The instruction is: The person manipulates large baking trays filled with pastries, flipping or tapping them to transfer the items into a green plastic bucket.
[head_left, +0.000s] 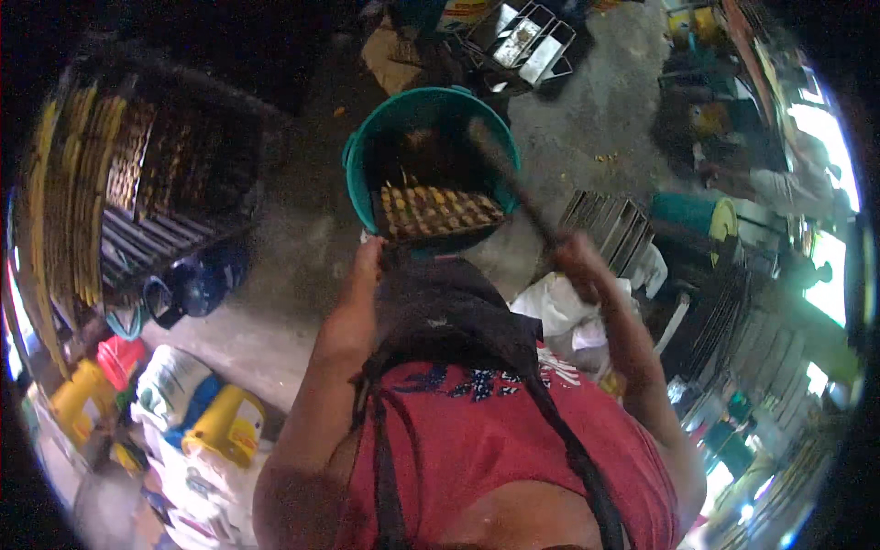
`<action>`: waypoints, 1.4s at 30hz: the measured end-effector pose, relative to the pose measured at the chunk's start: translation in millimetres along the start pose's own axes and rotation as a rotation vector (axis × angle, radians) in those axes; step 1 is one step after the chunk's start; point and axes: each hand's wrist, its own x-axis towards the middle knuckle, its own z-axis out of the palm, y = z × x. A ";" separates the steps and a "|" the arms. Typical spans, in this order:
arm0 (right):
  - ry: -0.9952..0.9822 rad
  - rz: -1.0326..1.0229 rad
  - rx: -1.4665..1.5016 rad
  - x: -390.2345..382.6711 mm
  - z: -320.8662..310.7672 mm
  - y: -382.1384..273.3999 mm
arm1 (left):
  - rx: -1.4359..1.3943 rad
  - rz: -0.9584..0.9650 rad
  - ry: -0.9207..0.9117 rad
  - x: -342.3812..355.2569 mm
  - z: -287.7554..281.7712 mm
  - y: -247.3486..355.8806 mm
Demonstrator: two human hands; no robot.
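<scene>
In front of me stands a round green tub [351, 151]. A dark tray bearing rows of small golden-brown pieces [440, 209] is tilted at the tub's near side. My left hand [370, 258] is closed at the tray's near left corner, by the tub rim; its fingers are partly hidden. In my right hand [577, 255] I grip a long dark stick [522, 188], which slants up and left over the tub. Its far end is lighter and blurred, so I cannot tell what kind of tool it is.
On the left stands a rack [170, 234] with trays of similar pieces. Yellow containers [229, 423] are at the lower left. To the right are stacked metal racks [605, 225], white sacks [555, 302] and a green drum [683, 215]. Another person [779, 183] is at the far right.
</scene>
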 end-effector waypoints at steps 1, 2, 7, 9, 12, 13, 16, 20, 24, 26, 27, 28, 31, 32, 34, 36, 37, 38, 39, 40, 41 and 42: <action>-0.065 -0.119 -0.108 43.7 -36.9 25.0 | -0.003 0.004 -0.004 -3.6 6.1 2.0; 0.050 -0.102 -0.377 55.9 -64.3 -41.8 | 0.009 0.043 -0.018 -5.2 -0.9 -1.8; -0.159 -0.242 0.256 139.8 -98.4 -83.2 | 0.088 0.054 -0.008 -39.9 6.6 -17.9; -0.360 -0.073 0.266 167.6 -69.2 -49.6 | 0.086 0.029 0.031 -74.8 32.8 0.9; -0.734 0.039 -0.790 205.0 -53.5 -18.7 | 0.032 0.013 0.049 -47.8 17.2 -24.7; -0.741 -0.017 -0.911 209.1 -60.1 -41.3 | 0.006 -0.001 0.060 -26.5 6.9 -39.8; -0.408 -0.213 -0.701 207.4 -98.7 -101.5 | 0.056 -0.075 0.085 -70.1 33.5 -28.5; -0.268 -0.351 0.141 184.7 -120.2 -132.9 | -0.074 0.016 -0.045 -113.1 42.1 -16.7; -0.382 0.015 0.396 190.2 -45.0 -60.6 | 0.065 -0.024 0.011 -44.0 10.4 -40.3; -0.623 0.126 -0.423 194.5 -25.7 -9.7 | 0.095 0.007 -0.022 -123.0 46.4 -2.0; -0.706 0.108 -0.642 184.2 -22.7 -14.8 | 0.080 0.050 -0.031 -148.7 50.8 9.2; -0.707 0.064 -0.677 176.1 -22.4 -33.4 | 0.074 0.059 -0.028 -127.3 42.8 1.0; -0.435 -0.077 -0.414 155.7 -52.5 -101.8 | -0.108 -0.091 -0.086 -65.3 27.2 -19.6; -0.317 -0.218 -0.329 157.8 -74.2 -105.6 | 0.053 -0.073 0.011 -74.9 36.6 -11.9; -0.022 -0.519 -0.281 138.0 -102.8 -130.1 | 0.197 -0.053 0.103 -66.2 34.2 -18.6; 0.158 -0.692 -0.310 112.0 -108.0 -161.7 | -0.110 0.055 -0.240 -20.9 12.4 -42.1; 0.139 -0.702 -0.038 105.8 -106.2 -165.5 | -0.108 0.057 -0.244 -19.9 11.2 -40.5; 0.122 -0.704 0.234 102.0 -106.5 -167.2 | -0.084 0.040 -0.229 -23.3 13.3 -36.3; 0.124 -0.710 0.230 110.1 -100.9 -156.8 | -0.068 0.026 -0.213 -28.3 16.9 -32.4; 0.037 -0.651 0.356 126.5 -87.6 -129.1 | -0.043 0.009 -0.199 -33.9 21.5 -28.5; -0.055 -0.590 0.484 145.2 -72.7 -100.7 | -0.020 -0.006 -0.182 -40.2 25.1 -24.3; -0.178 -0.510 0.441 155.2 -46.3 -74.2 | -0.009 -0.019 -0.154 -43.3 24.6 -22.0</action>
